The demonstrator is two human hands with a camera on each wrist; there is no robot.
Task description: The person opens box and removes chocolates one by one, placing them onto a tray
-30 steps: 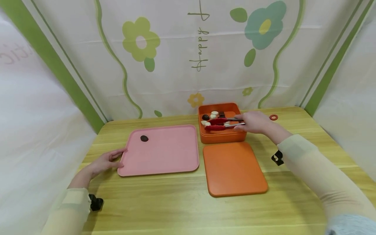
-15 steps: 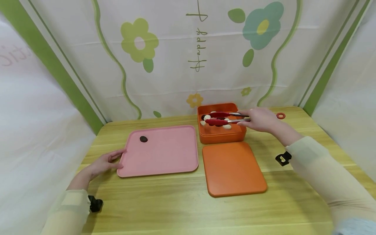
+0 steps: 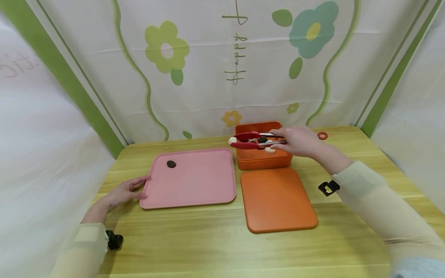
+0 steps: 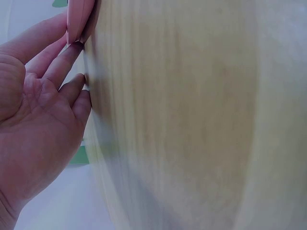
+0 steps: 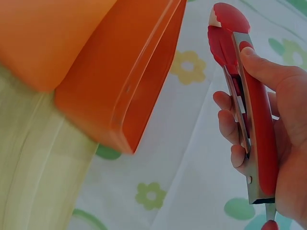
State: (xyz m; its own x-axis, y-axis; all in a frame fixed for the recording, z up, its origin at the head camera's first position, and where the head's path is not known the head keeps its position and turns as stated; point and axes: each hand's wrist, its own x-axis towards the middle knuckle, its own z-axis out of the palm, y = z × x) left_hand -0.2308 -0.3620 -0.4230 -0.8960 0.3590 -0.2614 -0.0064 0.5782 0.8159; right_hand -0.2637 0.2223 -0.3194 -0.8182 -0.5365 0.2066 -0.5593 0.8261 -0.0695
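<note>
In the head view my right hand grips a pair of red-tipped metal tongs above the orange box. A small whitish round piece sits between the tong tips, past the box's left wall. The right wrist view shows my thumb and fingers wrapped around the red handle of the tongs. Several white and dark pieces lie in the box, partly hidden by the tongs. My left hand touches the left edge of the pink tray with extended fingers and thumb. One dark oval piece lies on the tray.
A flat orange lid lies in front of the box, right of the tray. A small red ring rests on the wooden table at the back right. A patterned white curtain stands behind the table.
The tongs have risen out of the box and moved left, now with a white piece between their tips. My right hand has lifted with them; the left hand stays at the tray edge.
</note>
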